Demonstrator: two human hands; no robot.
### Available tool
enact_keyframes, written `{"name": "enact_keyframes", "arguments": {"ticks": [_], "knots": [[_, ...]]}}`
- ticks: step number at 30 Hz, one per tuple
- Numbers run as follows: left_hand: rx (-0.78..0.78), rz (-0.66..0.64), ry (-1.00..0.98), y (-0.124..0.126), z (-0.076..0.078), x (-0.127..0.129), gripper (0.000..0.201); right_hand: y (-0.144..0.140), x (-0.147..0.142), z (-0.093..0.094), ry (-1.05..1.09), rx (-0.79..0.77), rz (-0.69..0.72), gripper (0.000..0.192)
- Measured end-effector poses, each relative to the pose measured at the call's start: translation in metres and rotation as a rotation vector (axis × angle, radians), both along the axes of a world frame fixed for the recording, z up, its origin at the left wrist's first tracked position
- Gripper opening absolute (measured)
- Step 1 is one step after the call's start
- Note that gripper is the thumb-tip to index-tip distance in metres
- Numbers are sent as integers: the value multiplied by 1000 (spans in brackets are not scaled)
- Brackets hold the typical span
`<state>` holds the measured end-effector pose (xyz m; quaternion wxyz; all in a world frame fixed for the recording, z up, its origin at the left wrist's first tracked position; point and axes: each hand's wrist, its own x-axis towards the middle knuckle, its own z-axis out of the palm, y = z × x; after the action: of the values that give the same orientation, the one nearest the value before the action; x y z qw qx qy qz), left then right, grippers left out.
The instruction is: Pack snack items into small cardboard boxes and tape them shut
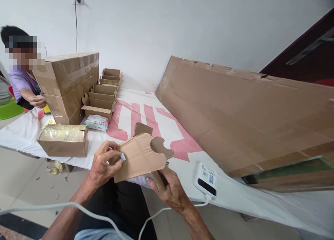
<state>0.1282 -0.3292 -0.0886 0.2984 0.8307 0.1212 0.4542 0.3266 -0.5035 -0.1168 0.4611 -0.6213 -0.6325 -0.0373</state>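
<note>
Over the near edge of the surface (146, 104), which is spread with a white cloth printed in pink, both hands hold a flat die-cut cardboard blank (138, 156) clear of the cloth, tilted toward the camera. The left hand (104, 165) is closed on the blank's left edge, thumb and fingertips pinching it, and a small blue and white object (122, 157) is pressed there under the thumb; what it is cannot be told. The right hand (171, 188) is closed on the blank's lower right part from beneath, fingers curled under a folded flap, which seems to steady the sheet while the left hand works at the edge. Just right of that hand, at the near edge, lies a white device (205, 179) with a dark screen and a label, its cable trailing off toward the person. Toward the far left corner stands a stack of taped cartons (70, 83), with a row of open small boxes (103, 94) beside it and a pack of wipes (96, 122) in front. An open carton of yellowish packets (64, 140) sits at the left edge. Another person (23, 76) stands behind the cartons. Large cardboard sheets (247, 118) lean along the right side.
</note>
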Motion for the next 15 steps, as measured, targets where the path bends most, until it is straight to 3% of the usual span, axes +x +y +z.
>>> {"name": "enact_keyframes", "arguments": {"ticks": [7, 15], "knots": [[-39, -104, -8, 3, -5, -8, 31, -2, 2, -2, -18, 19, -19, 26], [-27, -62, -43, 6, -7, -4, 7, -1, 1, 0, -45, 19, -10, 32]]}}
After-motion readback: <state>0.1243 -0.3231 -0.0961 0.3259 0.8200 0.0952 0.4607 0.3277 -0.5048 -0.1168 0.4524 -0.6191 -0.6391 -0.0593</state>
